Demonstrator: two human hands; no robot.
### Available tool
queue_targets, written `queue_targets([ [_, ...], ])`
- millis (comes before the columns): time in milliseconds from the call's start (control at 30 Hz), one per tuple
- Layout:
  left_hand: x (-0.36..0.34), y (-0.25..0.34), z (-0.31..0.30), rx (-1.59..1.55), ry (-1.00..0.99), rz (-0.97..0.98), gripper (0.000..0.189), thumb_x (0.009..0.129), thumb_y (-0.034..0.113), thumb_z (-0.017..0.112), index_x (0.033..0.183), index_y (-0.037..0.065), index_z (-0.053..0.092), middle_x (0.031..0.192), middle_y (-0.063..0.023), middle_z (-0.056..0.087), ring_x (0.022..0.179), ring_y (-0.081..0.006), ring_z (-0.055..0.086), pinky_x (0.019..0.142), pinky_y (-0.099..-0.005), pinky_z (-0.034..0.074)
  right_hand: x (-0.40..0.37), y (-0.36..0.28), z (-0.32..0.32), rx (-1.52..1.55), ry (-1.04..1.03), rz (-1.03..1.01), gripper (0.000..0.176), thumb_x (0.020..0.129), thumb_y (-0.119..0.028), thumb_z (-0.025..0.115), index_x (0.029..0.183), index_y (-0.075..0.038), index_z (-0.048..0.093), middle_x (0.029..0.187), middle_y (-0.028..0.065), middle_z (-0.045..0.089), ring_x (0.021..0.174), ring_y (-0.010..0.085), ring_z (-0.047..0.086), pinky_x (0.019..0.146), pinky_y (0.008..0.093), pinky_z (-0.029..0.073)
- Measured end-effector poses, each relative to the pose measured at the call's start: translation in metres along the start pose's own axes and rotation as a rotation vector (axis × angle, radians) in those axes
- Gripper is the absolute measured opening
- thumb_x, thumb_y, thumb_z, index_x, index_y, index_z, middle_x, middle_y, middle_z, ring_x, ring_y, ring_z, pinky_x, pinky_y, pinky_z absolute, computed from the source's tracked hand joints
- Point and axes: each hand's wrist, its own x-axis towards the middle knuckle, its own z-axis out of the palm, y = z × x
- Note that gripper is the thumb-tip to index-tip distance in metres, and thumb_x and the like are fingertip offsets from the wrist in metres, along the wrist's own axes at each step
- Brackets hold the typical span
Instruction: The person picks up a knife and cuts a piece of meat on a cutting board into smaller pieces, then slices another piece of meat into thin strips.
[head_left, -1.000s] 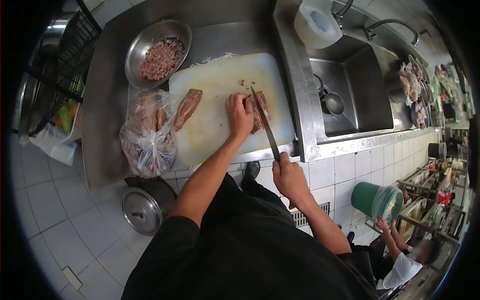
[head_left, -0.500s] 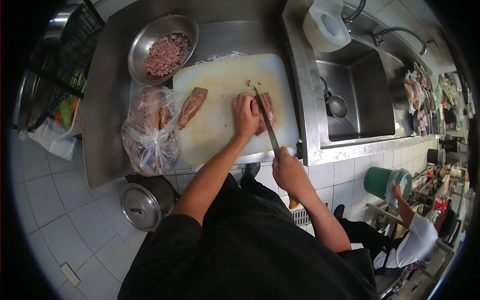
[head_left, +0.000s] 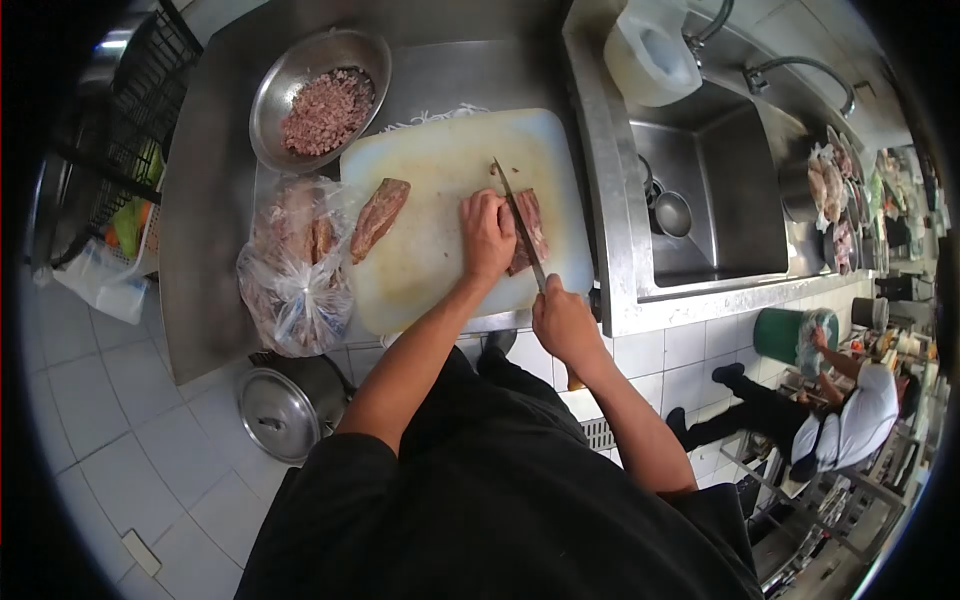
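My right hand (head_left: 566, 322) is closed round the handle of a long knife (head_left: 527, 243). The blade points away from me and lies along the left side of a piece of meat (head_left: 534, 228) on the pale cutting board (head_left: 420, 290). My left hand (head_left: 487, 235) has its fingers curled against the blade's left side, at the meat; what lies under the fingertips is hidden. Small meat scraps lie near the knife tip. Another strip of meat (head_left: 380, 220) rests at the board's left edge.
A steel bowl (head_left: 262, 105) of diced meat and a tied plastic bag (head_left: 300, 270) of meat stand left of the board. To the right is a sink (head_left: 720, 180) with a ladle inside. A lidded pot (head_left: 280, 415) sits below. A co-worker (head_left: 850, 420) bends over a green bin (head_left: 780, 335).
My right hand has shifted slightly left and up, and the knife tip has moved left and away from me. The co-worker and green bin appear farther right.
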Motion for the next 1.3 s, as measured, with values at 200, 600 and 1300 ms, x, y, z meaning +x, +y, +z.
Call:
queue_targets([
  [200, 0.003, -0.001, 0.000, -0.016, 0.005, 0.038, 0.011, 0.091, 0.001, 0.061, 0.098, 0.003, 0.053, 0.104, -0.0164, 0.059, 0.098, -0.0383, 0.055, 0.088, -0.0489, 0.043, -0.048, -0.003, -0.015, 0.046, -0.078, 0.079, 0.021, 0.098, -0.015, 0.053, 0.101, 0.004, 0.047, 0.074, 0.0348, 0.064, 0.074, 0.0555, 0.063, 0.072, 0.0627, 0.050],
  [600, 0.000, -0.002, 0.003, -0.013, 0.007, 0.037, 0.009, 0.091, 0.002, 0.060, 0.098, 0.002, 0.054, 0.104, -0.0169, 0.059, 0.097, -0.0394, 0.054, 0.088, -0.0497, 0.043, -0.028, 0.028, 0.021, 0.069, -0.003, 0.026, 0.022, 0.097, -0.017, 0.053, 0.104, 0.003, 0.046, 0.073, 0.0333, 0.064, 0.072, 0.0539, 0.064, 0.069, 0.0636, 0.050],
  [1300, -0.005, -0.006, 0.004, -0.076, 0.027, 0.006, 0.007, 0.095, 0.003, 0.054, 0.101, 0.002, 0.050, 0.105, -0.0188, 0.056, 0.099, -0.0395, 0.053, 0.091, -0.0500, 0.041, -0.120, 0.028, -0.022, 0.008, -0.060, 0.089, 0.019, 0.098, -0.016, 0.055, 0.102, 0.001, 0.050, 0.067, 0.0294, 0.063, 0.066, 0.0519, 0.063, 0.064, 0.0620, 0.051],
])
